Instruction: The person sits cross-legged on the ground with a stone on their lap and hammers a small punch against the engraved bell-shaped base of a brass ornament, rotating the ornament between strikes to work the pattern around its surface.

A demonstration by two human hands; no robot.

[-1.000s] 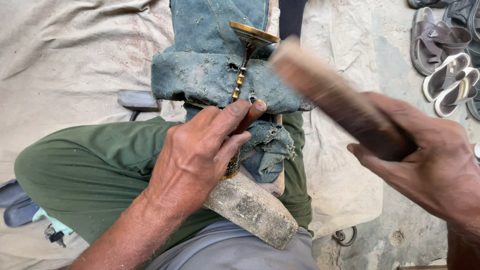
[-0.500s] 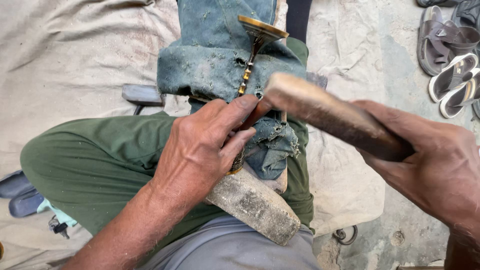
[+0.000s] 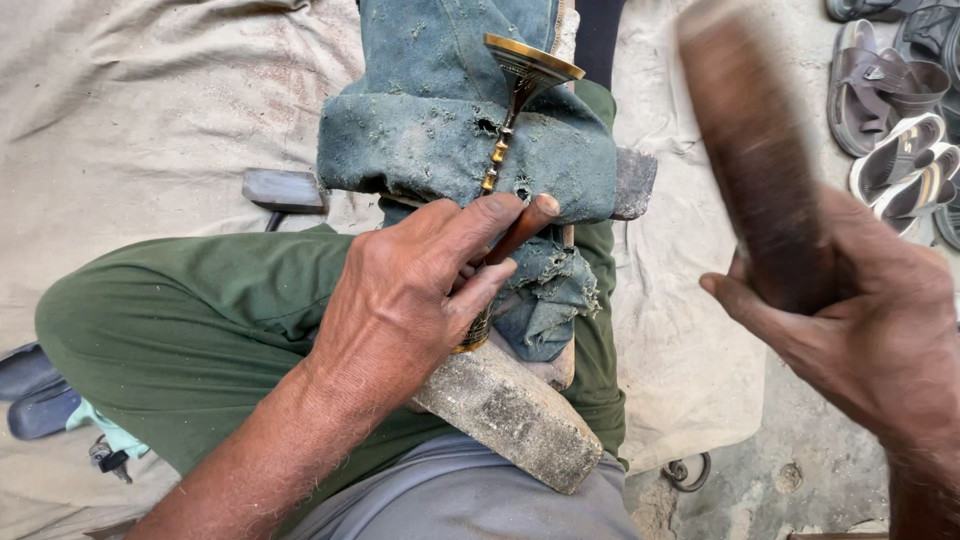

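Observation:
My left hand [image 3: 410,295] grips a thin wooden-handled punch [image 3: 520,228] and pins a brass stemmed piece [image 3: 515,95] against a worn blue cloth pad [image 3: 420,140] that lies over a wooden block [image 3: 520,415] on my green-trousered thigh. The brass piece has a flared cup end pointing away from me and a beaded stem that runs under my fingers. At the right, my right hand [image 3: 860,340] is shut on a thick wooden mallet [image 3: 755,150], raised and blurred with motion, well apart from the brass piece.
A beige canvas sheet [image 3: 130,130] covers the ground. A flat grey metal block [image 3: 283,189] lies left of the pad. Several sandals [image 3: 895,110] sit at the top right. Dark shoes [image 3: 35,390] and keys [image 3: 108,460] are at the lower left.
The wooden mallet came down to the punch half a second ago and has now swung up and to the right. My left hand keeps its hold on the punch and brass piece.

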